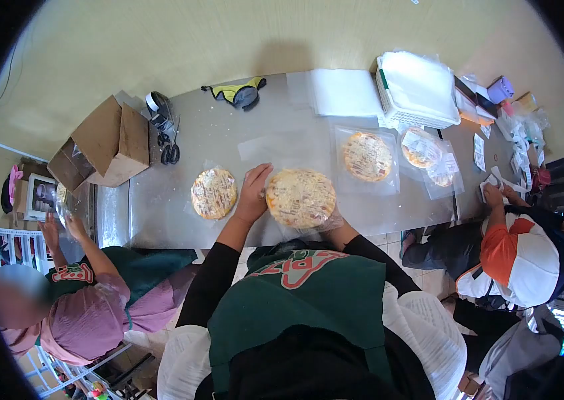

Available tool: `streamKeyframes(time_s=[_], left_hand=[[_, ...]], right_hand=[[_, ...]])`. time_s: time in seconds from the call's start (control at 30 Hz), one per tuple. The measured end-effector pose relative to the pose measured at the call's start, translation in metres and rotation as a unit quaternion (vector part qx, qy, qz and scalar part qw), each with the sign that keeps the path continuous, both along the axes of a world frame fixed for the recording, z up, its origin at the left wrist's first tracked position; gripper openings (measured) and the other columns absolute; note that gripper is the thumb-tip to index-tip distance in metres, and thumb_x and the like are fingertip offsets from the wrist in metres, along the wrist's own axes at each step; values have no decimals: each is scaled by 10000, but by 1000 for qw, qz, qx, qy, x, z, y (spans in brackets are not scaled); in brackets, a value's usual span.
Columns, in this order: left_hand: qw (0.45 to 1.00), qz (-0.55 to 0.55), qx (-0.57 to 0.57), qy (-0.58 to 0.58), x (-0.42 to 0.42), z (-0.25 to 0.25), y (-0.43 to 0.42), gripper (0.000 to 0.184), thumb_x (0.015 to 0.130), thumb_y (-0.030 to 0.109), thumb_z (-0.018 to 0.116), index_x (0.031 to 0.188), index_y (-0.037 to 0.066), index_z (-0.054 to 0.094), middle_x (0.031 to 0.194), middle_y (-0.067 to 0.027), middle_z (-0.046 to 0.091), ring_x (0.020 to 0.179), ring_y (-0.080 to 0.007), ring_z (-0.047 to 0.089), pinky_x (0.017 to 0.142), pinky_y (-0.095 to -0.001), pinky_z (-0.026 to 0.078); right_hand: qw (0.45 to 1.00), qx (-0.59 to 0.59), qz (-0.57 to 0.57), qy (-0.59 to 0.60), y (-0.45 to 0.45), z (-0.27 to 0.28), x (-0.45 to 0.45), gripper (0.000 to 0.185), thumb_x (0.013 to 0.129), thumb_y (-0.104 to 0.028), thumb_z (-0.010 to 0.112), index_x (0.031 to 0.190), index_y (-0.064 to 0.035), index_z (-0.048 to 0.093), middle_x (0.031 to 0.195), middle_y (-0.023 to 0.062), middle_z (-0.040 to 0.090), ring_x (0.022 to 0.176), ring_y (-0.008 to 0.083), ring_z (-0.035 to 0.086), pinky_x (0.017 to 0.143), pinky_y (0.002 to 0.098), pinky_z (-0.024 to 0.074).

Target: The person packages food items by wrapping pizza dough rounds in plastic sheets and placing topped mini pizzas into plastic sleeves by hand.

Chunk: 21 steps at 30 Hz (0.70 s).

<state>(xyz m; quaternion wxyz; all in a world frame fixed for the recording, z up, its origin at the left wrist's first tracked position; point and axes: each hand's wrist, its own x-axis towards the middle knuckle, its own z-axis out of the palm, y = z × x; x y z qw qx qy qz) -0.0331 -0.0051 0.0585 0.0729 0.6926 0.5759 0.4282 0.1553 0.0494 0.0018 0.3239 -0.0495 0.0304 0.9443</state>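
Observation:
A round, plastic-wrapped pizza (301, 198) is held up in front of me, above the near part of the metal table. My left hand (253, 193) grips its left edge. Beneath its lower right edge is my right hand (335, 221), partly covered by the pizza and loose clear film. To the left, another wrapped pizza (213, 193) lies flat on the table. On the right, a pizza in a clear bag (367, 157) rests flat, with a labelled pizza (420, 148) and a smaller-looking bagged one (442, 175) overlapping beyond it.
Along the back are a yellow-grey mask-like item (241, 92), plastic sheets (345, 93) and a white basket (417, 100). An open cardboard box (112, 143), scissors (170, 143) and a tape dispenser (157, 110) stand left. One person (89, 300) works left, another (515, 257) right, handling paper.

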Motion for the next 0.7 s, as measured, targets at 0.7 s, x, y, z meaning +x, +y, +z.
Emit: streamKeyframes(time_s=[0.7], left_hand=[[987, -5, -60, 152, 42, -26, -15, 537, 695, -8, 505, 1219, -85, 416, 1240, -196, 418, 1147, -352, 399, 992, -388, 337]], right_hand=[[988, -70, -119, -65, 15, -15, -17, 492, 898, -342, 311, 1263, -36, 432, 1279, 177, 459, 1173, 347, 448, 995, 480, 352]])
